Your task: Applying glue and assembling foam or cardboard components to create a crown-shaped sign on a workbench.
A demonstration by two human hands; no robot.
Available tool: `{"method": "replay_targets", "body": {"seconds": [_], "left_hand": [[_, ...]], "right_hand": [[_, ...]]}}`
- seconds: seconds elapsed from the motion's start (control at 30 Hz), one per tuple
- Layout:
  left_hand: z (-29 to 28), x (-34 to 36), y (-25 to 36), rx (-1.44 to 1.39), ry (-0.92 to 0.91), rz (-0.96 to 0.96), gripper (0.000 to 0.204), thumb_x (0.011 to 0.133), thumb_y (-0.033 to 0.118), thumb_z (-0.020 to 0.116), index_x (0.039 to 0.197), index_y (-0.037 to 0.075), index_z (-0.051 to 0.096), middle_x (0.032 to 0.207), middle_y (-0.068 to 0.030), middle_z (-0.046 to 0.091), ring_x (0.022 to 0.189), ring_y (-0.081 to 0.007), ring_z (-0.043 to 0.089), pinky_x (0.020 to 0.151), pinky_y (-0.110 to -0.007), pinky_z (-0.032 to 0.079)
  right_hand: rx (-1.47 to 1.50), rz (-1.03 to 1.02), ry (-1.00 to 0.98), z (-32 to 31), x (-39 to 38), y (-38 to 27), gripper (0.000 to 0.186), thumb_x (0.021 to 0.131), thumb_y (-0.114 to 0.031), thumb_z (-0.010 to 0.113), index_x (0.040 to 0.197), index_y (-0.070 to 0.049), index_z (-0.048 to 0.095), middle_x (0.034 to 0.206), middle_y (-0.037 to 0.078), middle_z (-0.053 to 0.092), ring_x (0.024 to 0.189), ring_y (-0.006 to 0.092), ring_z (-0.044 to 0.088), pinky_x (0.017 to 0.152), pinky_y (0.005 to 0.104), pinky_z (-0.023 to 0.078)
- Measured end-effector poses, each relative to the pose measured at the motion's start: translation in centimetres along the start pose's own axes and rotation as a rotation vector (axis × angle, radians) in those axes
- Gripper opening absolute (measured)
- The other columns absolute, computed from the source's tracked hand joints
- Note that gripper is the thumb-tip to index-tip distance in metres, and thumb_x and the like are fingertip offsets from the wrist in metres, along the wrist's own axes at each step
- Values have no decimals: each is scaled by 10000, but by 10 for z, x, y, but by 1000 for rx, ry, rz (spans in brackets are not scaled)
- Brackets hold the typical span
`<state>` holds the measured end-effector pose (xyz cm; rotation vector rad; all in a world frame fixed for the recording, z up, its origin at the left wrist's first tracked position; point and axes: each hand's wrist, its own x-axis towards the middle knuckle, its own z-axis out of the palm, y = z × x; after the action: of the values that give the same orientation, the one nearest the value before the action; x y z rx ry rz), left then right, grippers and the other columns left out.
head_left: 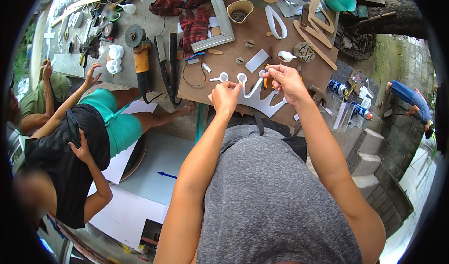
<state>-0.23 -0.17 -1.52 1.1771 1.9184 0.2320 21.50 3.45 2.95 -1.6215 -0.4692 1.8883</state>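
Observation:
A white crown-shaped piece (264, 104) with round discs at its points lies at the near edge of the brown board. My left hand (225, 97) is closed at its left side, fingertips pinched on the crown's edge beside two of the discs. Over the right part of the crown, my right hand (286, 83) is closed, thumb and forefinger pinched together next to another disc. Whatever sits between those fingertips is too small to make out. Just beyond lie a white spoon (288, 56) and a white rectangular strip (257, 61).
An orange angle grinder (140, 58), red-black gloves (194, 29), a metal square (220, 20) and a tan cup of small dark pieces (240, 12) occupy the tabletop. Wooden cutouts (314, 44) lie at right, spray cans (338, 87) beyond. A person in teal shorts (112, 123) sits at left.

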Motion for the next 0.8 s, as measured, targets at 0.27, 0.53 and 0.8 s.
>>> {"method": "replay_targets", "body": {"seconds": [0.27,0.53,0.8], "left_hand": [[3,2,-4,11,13,6,346,816,411,812,912,79,814,753,-73,750,694,-209,716,737,-383,541],[1,1,0,24,10,-14,341,821,411,814,909,82,814,763,-67,757,698,-205,721,739,-375,546],[2,0,-1,35,11,-14,331,824,409,792,906,89,813,805,-88,774,748,-243,742,784,-392,535]], "right_hand": [[-41,-47,-20,-3,-4,3,244,992,-177,682,1127,25,660,949,91,745,633,35,563,555,182,454],[-943,-415,69,31,19,19,257,864,-210,760,1030,-16,731,1004,157,747,898,333,707,833,429,552],[-1102,-361,107,63,45,23,362,803,-296,829,988,2,741,954,192,752,954,352,719,870,452,551]]}}
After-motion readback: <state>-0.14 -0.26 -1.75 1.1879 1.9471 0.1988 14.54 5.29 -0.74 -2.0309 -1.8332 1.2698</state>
